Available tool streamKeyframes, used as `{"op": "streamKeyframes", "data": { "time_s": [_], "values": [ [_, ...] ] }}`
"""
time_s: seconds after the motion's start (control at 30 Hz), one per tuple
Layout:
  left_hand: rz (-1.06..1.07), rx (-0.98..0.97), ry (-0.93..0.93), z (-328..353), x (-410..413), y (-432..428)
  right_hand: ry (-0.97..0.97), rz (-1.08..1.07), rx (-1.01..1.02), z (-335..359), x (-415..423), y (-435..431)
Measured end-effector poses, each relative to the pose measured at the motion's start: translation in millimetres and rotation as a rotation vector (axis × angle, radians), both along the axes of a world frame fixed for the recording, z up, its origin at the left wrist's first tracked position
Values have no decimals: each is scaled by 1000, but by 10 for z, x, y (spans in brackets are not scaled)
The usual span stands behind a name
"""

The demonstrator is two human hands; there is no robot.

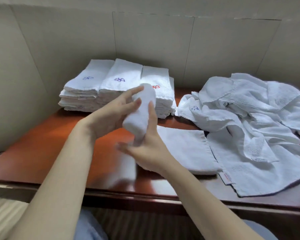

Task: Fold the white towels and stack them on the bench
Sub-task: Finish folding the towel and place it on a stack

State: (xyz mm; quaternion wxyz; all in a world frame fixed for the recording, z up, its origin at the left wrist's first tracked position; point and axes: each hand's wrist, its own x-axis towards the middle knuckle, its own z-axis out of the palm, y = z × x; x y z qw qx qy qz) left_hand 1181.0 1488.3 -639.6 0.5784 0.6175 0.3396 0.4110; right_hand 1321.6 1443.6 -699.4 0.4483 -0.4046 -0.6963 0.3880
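I hold a folded white towel (140, 111) in the air over the bench (42, 144), tilted with its top end away from me. My left hand (111, 116) pinches its left side, fingers behind and thumb in front. Gripping the lower end is my right hand (151, 149), thumb lying up along the towel's right edge. The towel's lower part and my right fingers are blurred. Three stacks of folded towels (118, 84) with embroidered marks stand side by side at the back of the bench.
A heap of unfolded white towels (249, 110) covers the right side of the bench. One towel (185, 149) lies flat just right of my hands. A beige wall (42, 58) closes off the back and left. The bench's front edge (111, 194) runs below my forearms.
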Motion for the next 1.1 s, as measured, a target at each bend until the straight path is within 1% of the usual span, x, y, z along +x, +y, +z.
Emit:
{"op": "streamKeyframes", "data": {
  "time_s": [0.07, 0.1, 0.13, 0.2, 0.23, 0.27, 0.3, 0.37, 0.4, 0.43, 0.5, 0.53, 0.57, 0.6, 0.63, 0.67, 0.7, 0.73, 0.77, 0.8, 0.83, 0.87, 0.9, 0.93, 1.0, 1.1],
  "values": [
    [-3, 26, 39, -9, 118, -21, 177, -216, 21, 72, -1, 79],
    [50, 32, 28, -22, 146, -15, 254, -288, -9, 124, 44, 133],
    [128, 47, 18, -44, 149, 1, 317, -331, -81, 180, 98, 174],
    [316, 120, 59, -101, 83, 48, 443, -336, -231, 280, 226, 216],
    [347, 154, 101, -131, 29, 59, 527, -287, -279, 328, 287, 213],
    [288, 179, 118, -164, -43, 75, 599, -225, -316, 384, 341, 189],
    [154, 195, 103, -183, -108, 72, 652, -176, -350, 433, 405, 173],
    [-93, 185, 97, -189, -188, 24, 711, -150, -391, 526, 551, 151],
    [-157, 158, 132, -197, -217, 8, 739, -151, -381, 562, 619, 145],
    [-189, 118, 180, -207, -231, 0, 778, -150, -354, 589, 689, 152],
    [-256, 66, 265, -257, -227, -4, 939, -105, -307, 640, 807, 189],
    [-270, 34, 265, -278, -212, -2, 1033, -85, -299, 650, 855, 220],
    [-272, -28, 223, -293, -196, -5, 1093, -99, -298, 632, 911, 267],
    [-260, -100, 157, -303, -180, -3, 1112, -151, -312, 601, 967, 307],
    [-219, -158, 93, -298, -163, -8, 1094, -241, -350, 538, 1026, 362],
    [-147, -179, 83, -300, -152, 9, 1034, -343, -417, 438, 1078, 406],
    [-52, -157, 157, -318, -149, 40, 943, -427, -487, 311, 1123, 446],
    [40, -95, 322, -351, -155, 79, 857, -480, -567, 170, 1147, 479],
    [108, -32, 537, -388, -167, 111, 783, -511, -653, 36, 1166, 511],
    [137, -14, 756, -438, -187, 141, 734, -540, -736, -71, 1178, 535],
    [133, -56, 940, -492, -215, 164, 714, -572, -787, -154, 1197, 560],
    [117, -145, 1061, -536, -242, 169, 709, -590, -795, -197, 1212, 581],
    [104, -230, 1124, -557, -269, 157, 702, -593, -768, -214, 1233, 597],
    [92, -275, 1142, -565, -289, 150, 686, -603, -733, -215, 1248, 612],
    [25, -252, 1149, -547, -312, 141, 594, -681, -674, -248, 1287, 679],
    [-89, -244, 1195, -524, -300, 128, 422, -805, -642, -317, 1331, 732]
  ]
}}
